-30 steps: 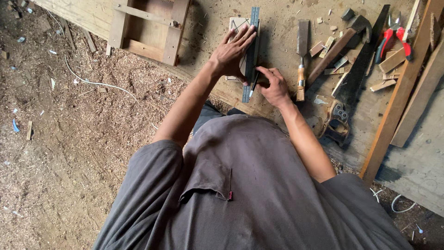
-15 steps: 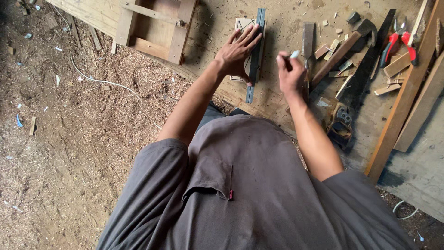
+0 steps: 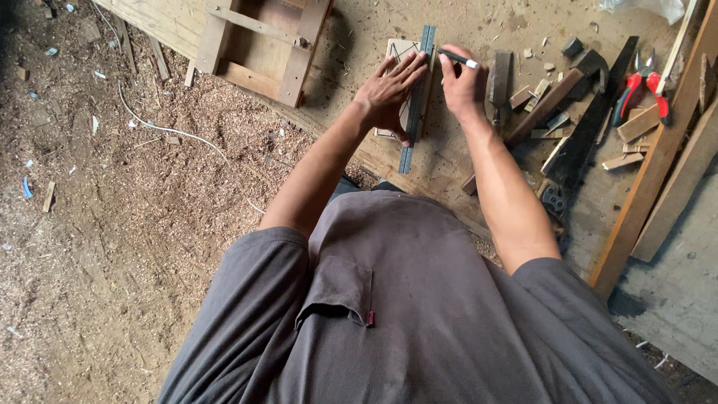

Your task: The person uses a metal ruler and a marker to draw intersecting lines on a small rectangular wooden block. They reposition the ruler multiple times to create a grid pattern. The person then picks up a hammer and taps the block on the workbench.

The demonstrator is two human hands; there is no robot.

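The left hand [image 3: 389,93] lies flat, fingers spread, on a long metal ruler [image 3: 416,97] and on the small wooden board [image 3: 396,56] beneath it, pressing both down on the wooden counter [image 3: 479,22]; its grip is open, closed around nothing. The ruler runs lengthwise away from the person, its near end jutting past the board towards the counter's near edge. The right hand [image 3: 464,82] sits just right of the ruler, its grip closed on a black marker [image 3: 458,58] with a white end, the dark tip lying at the ruler's right edge; pencilled lines show on the board's far part. Right of that hand lies a chisel [image 3: 499,82], then a scatter of wood offcuts [image 3: 636,127] and dark strips; red-handled pliers [image 3: 643,90] rest near the counter's right side (beside long timber battens [image 3: 658,164]). A wooden frame [image 3: 262,45] sits at the counter's left end; sawdust covers the floor [image 3: 112,224] below.
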